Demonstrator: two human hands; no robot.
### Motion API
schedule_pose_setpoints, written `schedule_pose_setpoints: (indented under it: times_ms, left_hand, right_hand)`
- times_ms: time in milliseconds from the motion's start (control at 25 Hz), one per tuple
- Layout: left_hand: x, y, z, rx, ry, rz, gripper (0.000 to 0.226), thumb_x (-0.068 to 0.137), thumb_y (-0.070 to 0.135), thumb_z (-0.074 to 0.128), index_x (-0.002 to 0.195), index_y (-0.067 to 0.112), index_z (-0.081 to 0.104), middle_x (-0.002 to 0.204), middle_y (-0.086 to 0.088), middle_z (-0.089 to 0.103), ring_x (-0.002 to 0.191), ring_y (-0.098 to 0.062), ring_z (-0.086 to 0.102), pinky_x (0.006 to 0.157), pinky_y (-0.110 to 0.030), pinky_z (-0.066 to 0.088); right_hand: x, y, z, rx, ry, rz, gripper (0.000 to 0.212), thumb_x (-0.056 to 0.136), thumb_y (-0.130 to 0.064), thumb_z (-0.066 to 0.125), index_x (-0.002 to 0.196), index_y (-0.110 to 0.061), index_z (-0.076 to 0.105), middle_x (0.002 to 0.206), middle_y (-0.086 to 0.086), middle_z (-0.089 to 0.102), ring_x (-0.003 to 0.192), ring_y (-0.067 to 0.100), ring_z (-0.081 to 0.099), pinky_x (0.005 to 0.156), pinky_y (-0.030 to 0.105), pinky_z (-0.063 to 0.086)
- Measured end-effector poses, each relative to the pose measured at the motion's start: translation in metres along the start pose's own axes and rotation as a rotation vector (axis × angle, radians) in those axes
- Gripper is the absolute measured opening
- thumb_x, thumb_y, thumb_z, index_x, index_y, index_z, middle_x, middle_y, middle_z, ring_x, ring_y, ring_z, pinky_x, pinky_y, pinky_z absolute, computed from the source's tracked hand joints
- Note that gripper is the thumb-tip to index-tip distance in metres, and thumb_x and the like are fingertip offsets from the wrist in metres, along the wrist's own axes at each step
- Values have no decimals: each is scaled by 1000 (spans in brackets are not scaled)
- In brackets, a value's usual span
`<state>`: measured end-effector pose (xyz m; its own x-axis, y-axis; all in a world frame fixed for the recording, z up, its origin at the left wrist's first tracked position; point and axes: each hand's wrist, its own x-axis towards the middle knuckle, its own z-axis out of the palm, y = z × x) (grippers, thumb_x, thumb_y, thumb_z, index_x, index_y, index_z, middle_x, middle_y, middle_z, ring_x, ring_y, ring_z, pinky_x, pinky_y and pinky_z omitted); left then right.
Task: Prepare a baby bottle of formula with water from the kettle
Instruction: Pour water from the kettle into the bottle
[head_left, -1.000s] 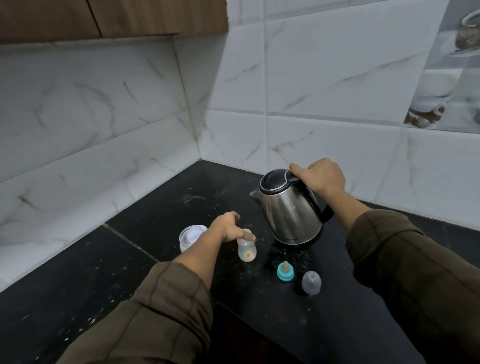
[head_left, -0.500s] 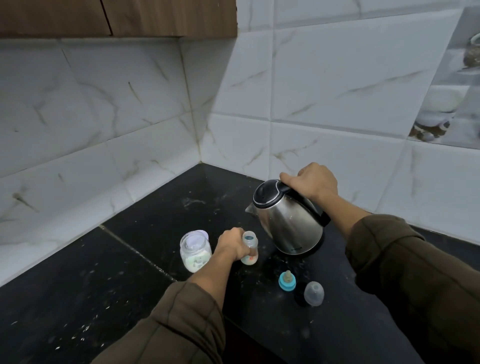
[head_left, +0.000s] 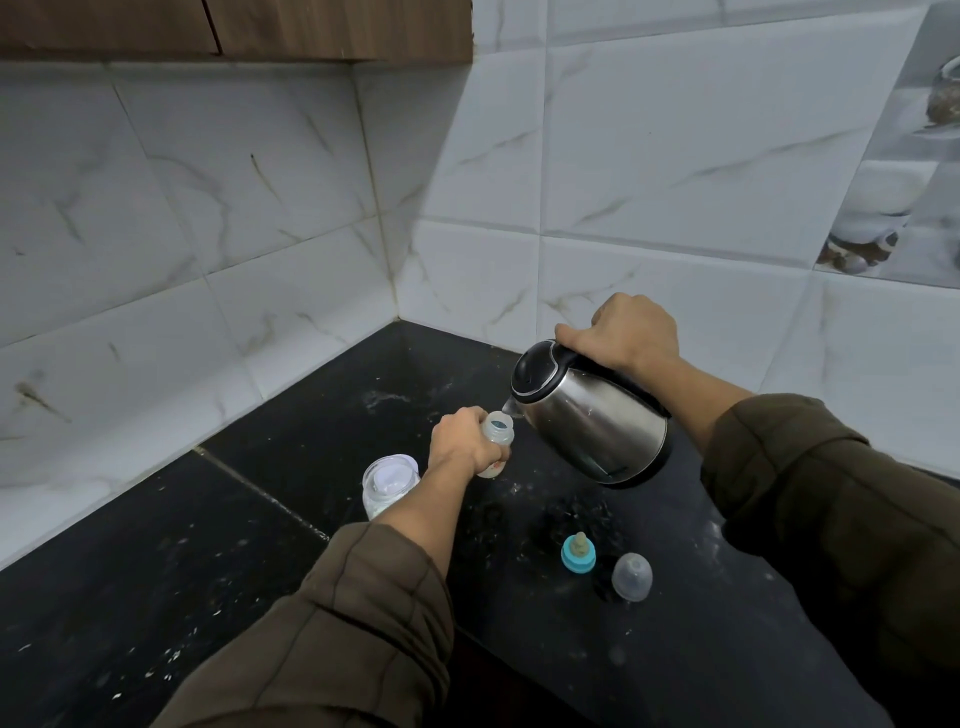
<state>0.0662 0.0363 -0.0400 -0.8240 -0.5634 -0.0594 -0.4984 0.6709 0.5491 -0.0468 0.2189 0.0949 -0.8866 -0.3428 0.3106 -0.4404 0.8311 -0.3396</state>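
Observation:
My left hand (head_left: 464, 439) grips a small clear baby bottle (head_left: 496, 430), open at the top and standing on the black counter (head_left: 260, 545). My right hand (head_left: 623, 332) holds the black handle of a steel kettle (head_left: 592, 415), which is lifted and tilted left so its spout sits just over the bottle's mouth. A glass jar of white formula powder (head_left: 389, 480) stands left of my left wrist. The blue ring with the teat (head_left: 577, 553) and the clear bottle cap (head_left: 631, 576) lie on the counter in front of the kettle.
White marble-look tiles (head_left: 623, 182) form a corner behind the counter. A wooden cabinet (head_left: 234, 28) hangs at the top left. White specks are scattered on the counter.
My right hand has lifted the kettle off the counter and tipped it left until the spout reaches the bottle's mouth. My left hand has closed around the bottle.

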Motion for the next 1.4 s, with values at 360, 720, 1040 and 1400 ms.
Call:
schedule_pose_setpoints:
  times_ms: [360, 720, 1040, 1400]
  left_hand:
    - [6, 0, -19, -14, 24, 17, 48, 71, 30, 89, 117, 29, 76, 107, -1, 76, 105, -23, 69, 92, -35, 55]
    - [9, 0, -26, -4, 17, 24, 48, 72, 30, 91, 117, 28, 76, 108, -1, 77, 104, -21, 70, 87, -32, 53]
    - [8, 0, -21, 13, 4, 26, 45, 69, 32, 91, 112, 28, 78, 103, 0, 77, 101, -21, 69, 87, -33, 56]
    - [8, 3, -17, 40, -46, 38, 51, 71, 31, 93, 119, 28, 76, 108, -1, 77, 103, -20, 70, 93, -37, 57]
  right_hand:
    - [3, -16, 0, -75, 36, -46, 54, 72, -68, 58, 58, -16, 55, 61, 2, 59, 65, 29, 60, 56, 29, 36]
    - [5, -33, -7, -172, 66, -97, 54, 76, -67, 56, 65, -14, 62, 64, 2, 59, 67, 30, 60, 60, 30, 43]
    - [3, -37, -6, -224, 57, -123, 55, 77, -68, 55, 65, -15, 59, 66, 2, 58, 69, 31, 60, 63, 31, 46]
    - [0, -37, -6, -275, 45, -151, 55, 81, -69, 54, 64, -16, 50, 65, 2, 53, 70, 32, 59, 64, 32, 43]
